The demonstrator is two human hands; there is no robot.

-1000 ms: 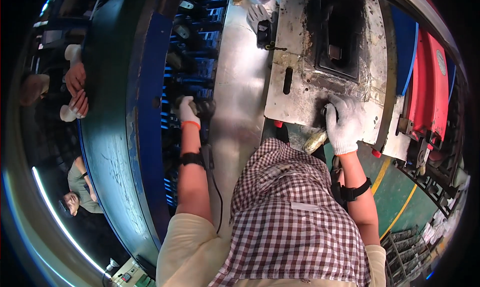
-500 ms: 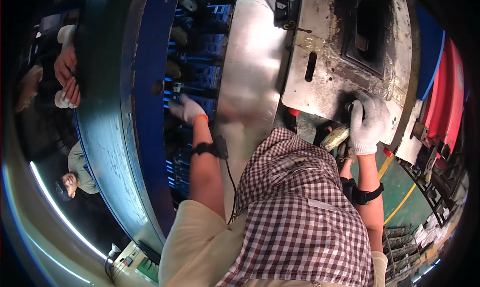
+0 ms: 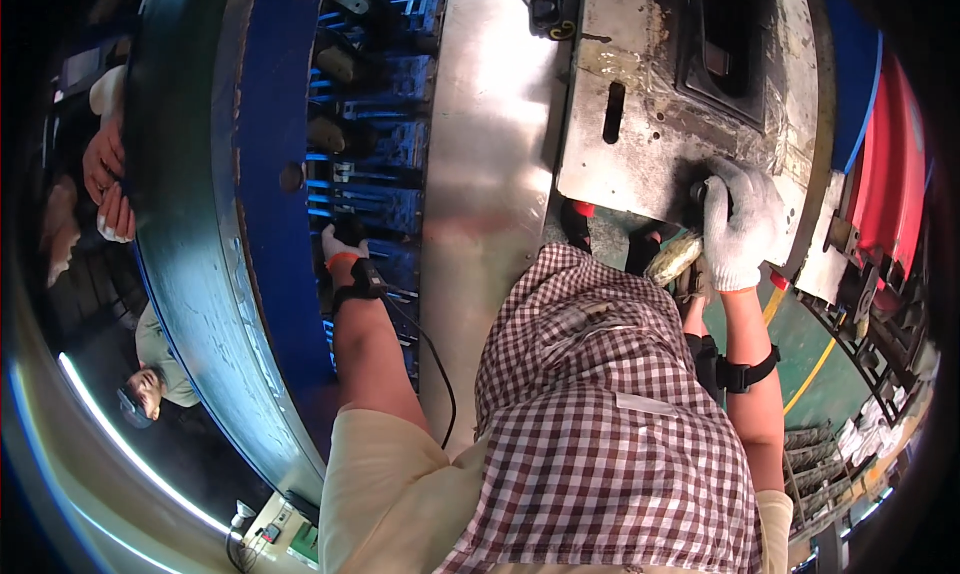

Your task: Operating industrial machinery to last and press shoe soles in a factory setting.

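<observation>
Looking down, the gloved right hand is curled over a dark knob at the near edge of the grimy metal plate. The left hand reaches well apart into the blue rack; can't tell its grip.

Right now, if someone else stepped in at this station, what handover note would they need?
Left hand: gloved, reaching among the dark parts on the blue rack; whether it grips anything cannot be told.
Right hand: gloved, resting on the lower edge of the grimy metal plate, by a dark knob; grip unclear.
A yellowish object lies just below that hand.
Done: nothing can be confirmed finished.
Left: both hands are mid-contact; check what each touches first.
</observation>
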